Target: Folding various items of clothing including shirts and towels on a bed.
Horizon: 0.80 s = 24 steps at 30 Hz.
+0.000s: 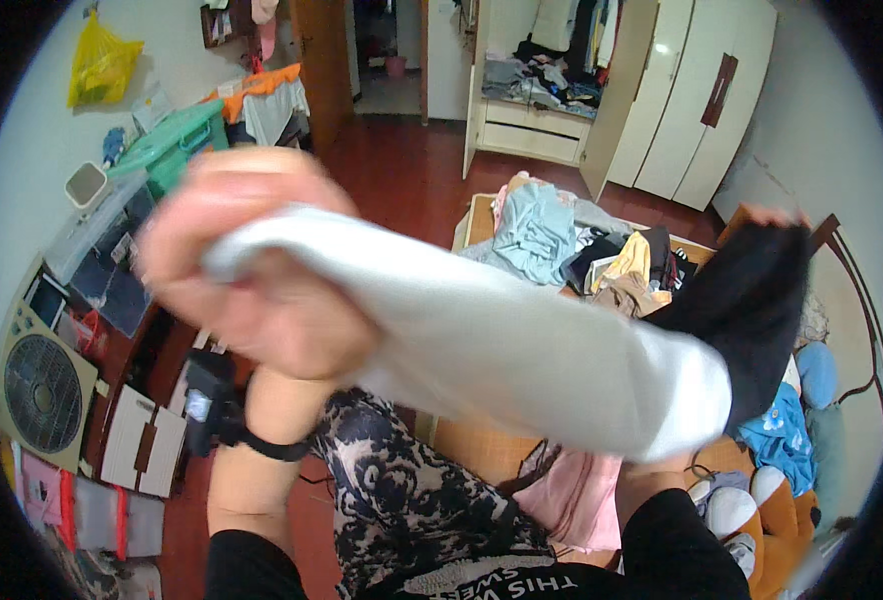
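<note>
Blurred by motion, my left hand (262, 260) is raised at the left with its fingers closed round one end of a pale grey-white cloth (522, 335). The cloth stretches across the view toward the lower right. Beside its far end hangs a black cloth (752, 315); whether the two are one garment I cannot tell. My right forearm (654, 478) rises behind the pale cloth, which hides my right hand and its fingers. A dark band with a small black device (212, 400) sits round my left wrist.
A heap of clothes (537, 230) lies on the bed ahead. Pink cloth (577, 500) is near my lap. Plush toys (752, 520) lie at right. An open wardrobe (537, 130) stands at the back. A box fan (47, 390) and green bin (172, 145) are at left.
</note>
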Motion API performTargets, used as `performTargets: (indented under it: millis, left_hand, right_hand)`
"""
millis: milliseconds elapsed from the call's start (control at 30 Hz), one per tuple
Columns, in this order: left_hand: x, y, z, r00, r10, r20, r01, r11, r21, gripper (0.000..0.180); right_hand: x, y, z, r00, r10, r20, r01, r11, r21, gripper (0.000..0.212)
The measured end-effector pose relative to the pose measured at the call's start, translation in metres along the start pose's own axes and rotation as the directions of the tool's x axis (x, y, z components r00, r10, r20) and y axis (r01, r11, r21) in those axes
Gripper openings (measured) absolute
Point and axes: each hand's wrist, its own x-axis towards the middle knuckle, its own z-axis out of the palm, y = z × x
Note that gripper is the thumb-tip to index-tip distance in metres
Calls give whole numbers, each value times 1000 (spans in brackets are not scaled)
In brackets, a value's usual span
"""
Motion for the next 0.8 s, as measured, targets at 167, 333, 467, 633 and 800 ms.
performTargets:
  millis: [167,333,467,633,800]
  left_hand:
    - [-27,-4,69,951,-196,237,157,972,173,21]
    - [-47,-10,84,852,-509,121,522,845,-115,24]
    - [-40,-11,82,656,-739,157,731,569,-376,23]
    - [-59,-29,60,372,-819,436,922,379,-75,25]
    - [-61,-31,50,431,-805,407,856,508,98,21]
  right_hand:
    - [-34,82,121,800,466,377,-579,765,282,22]
    - [-38,49,171,764,576,291,-642,724,251,27]
    - [-31,55,156,571,727,381,-818,546,183,29]
    - [-34,68,135,436,838,328,-877,477,-54,31]
    - [-49,61,114,284,882,377,-944,326,-52,36]
